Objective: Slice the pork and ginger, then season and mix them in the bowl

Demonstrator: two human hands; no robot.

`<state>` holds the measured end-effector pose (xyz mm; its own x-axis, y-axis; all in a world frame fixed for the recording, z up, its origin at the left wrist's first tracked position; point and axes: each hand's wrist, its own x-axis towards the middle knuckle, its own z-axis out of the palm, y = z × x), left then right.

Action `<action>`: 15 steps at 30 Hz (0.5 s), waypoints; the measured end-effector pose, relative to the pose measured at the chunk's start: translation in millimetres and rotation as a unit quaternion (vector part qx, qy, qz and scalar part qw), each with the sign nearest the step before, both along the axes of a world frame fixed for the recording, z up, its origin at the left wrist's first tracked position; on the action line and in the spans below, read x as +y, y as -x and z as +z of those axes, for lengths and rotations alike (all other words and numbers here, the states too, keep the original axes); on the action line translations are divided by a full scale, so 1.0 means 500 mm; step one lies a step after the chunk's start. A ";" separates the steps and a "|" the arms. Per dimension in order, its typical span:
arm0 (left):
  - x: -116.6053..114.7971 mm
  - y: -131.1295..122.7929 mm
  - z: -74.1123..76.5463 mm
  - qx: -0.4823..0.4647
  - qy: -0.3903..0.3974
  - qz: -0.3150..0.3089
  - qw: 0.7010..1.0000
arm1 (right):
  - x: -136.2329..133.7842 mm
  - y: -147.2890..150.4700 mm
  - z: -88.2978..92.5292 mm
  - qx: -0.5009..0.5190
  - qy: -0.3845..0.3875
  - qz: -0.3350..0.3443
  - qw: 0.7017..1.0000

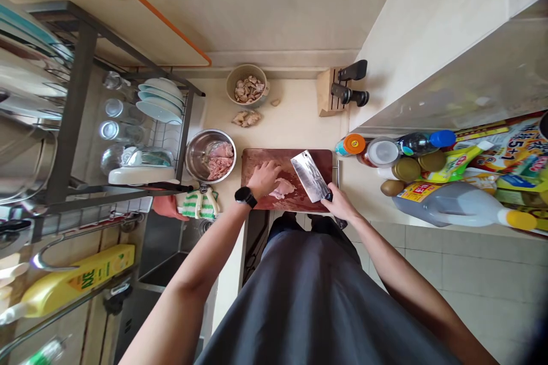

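Right grip [338, 204] holds a cleaver [309, 177]; left grip [263, 178] pins raw meat [282, 188].

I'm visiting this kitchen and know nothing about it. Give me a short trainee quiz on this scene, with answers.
1. Does the right hand hold a cleaver or a peeler?
2. True or false: the left hand rests on raw meat lying on the cutting board.
3. Which wrist wears the black watch?

Key: 1. Cleaver. 2. True. 3. Left.
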<state>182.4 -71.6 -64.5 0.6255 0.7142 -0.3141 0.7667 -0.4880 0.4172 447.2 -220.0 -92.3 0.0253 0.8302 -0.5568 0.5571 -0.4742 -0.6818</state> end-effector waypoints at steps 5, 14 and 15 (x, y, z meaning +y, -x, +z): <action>-0.114 0.003 -0.045 -0.101 -0.075 -0.048 0.991 | 0.001 0.014 0.023 0.097 0.061 0.046 0.992; -0.178 -0.004 -0.141 -0.189 -0.156 0.043 0.969 | -0.015 0.146 0.098 -0.192 -0.027 0.218 0.956; -0.176 -0.003 -0.145 -0.191 -0.156 0.045 0.968 | -0.018 0.162 0.103 -0.207 -0.022 0.242 0.948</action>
